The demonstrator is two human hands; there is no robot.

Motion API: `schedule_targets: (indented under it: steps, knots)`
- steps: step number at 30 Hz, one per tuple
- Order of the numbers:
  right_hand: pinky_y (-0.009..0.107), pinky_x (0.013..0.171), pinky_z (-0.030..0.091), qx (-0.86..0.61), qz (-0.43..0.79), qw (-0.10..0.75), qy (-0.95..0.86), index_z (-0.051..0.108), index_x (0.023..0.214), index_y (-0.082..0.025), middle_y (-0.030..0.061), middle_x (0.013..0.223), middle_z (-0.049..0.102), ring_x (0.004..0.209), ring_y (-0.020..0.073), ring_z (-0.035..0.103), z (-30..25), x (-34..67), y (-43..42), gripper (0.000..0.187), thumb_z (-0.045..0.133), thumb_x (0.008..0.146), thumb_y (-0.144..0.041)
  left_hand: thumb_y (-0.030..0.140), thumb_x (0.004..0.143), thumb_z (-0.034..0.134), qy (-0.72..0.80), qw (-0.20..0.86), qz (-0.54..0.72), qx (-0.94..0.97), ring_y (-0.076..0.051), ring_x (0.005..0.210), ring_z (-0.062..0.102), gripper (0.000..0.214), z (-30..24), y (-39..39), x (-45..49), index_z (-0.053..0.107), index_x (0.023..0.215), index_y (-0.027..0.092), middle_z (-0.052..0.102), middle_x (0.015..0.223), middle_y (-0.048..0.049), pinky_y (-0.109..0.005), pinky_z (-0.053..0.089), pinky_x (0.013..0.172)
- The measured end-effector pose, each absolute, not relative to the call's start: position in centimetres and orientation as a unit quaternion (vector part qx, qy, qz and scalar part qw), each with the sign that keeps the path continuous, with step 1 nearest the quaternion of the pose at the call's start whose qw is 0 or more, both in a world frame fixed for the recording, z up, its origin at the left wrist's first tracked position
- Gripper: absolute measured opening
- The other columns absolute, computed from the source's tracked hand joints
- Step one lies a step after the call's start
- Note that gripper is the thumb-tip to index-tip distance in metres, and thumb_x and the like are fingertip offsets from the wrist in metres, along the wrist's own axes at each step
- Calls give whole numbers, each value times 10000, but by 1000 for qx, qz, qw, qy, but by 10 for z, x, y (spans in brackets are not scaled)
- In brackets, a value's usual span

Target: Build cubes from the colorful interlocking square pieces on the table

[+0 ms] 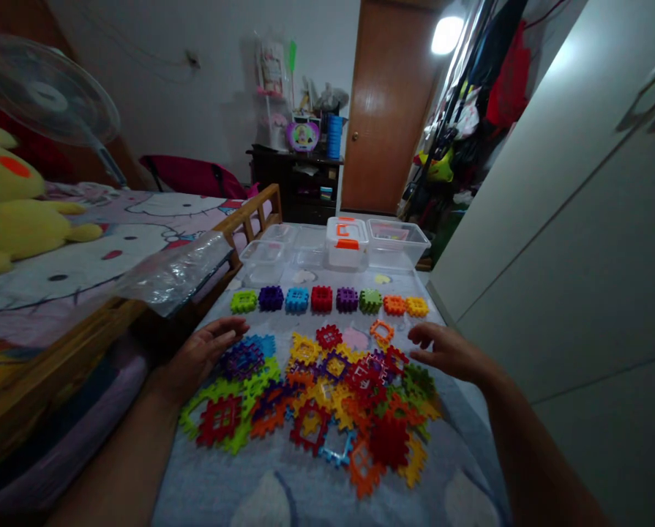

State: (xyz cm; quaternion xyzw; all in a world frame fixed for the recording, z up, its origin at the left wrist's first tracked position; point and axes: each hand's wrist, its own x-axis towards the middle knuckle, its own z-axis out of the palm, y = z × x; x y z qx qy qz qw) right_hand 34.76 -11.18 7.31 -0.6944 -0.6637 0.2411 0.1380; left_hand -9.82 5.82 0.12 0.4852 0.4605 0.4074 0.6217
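A heap of flat interlocking plastic tiles [327,399] in several colours lies on a grey-blue cloth-covered table [283,490]. Behind it runs a row of assembled cubes [321,298], green, purple, blue, red and orange among them. My left hand [203,351] rests at the heap's left edge, fingers stretched out beside a purple tile [242,359]. My right hand [442,351] hovers at the heap's right edge, fingers spread, close to a red tile [394,359] and an orange tile [382,331]. Neither hand holds anything.
Clear plastic boxes [396,241] and a small white case with an orange latch [347,241] stand at the table's far end. A wooden-framed bed [250,216] with a yellow plush toy [14,212] lies left. A white wardrobe [569,219] stands right, a door [387,110] behind.
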Motion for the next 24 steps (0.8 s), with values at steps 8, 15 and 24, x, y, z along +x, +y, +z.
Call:
schedule_targets:
  steps: [8, 15, 24]
  knots:
    - [340, 787, 494, -707, 263, 97, -649, 634, 948, -196, 53, 958, 637, 848, 204, 597, 53, 344, -141, 293, 704, 680, -292, 450, 573, 857, 449, 618, 432, 479, -285, 1143, 634, 475, -3, 59, -101, 739, 973, 223, 749, 1041, -80, -387, 455, 1060]
    - [265, 617, 427, -680, 377, 260, -573, 555, 844, -202, -17, 760, 561, 693, 141, 516, 35, 349, -133, 205, 648, 719, -335, 436, 582, 860, 446, 628, 434, 467, -256, 1137, 640, 456, -3, 59, -102, 738, 969, 228, 753, 1024, -61, -347, 440, 1077]
    - [264, 489, 368, -726, 275, 494, -391, 569, 884, -215, -37, 628, 515, 522, 128, 479, 11, 364, -119, 359, 673, 678, -490, 434, 554, 864, 458, 617, 434, 470, -293, 1138, 640, 470, -1, 59, -100, 743, 954, 217, 760, 1013, -75, -373, 476, 1049]
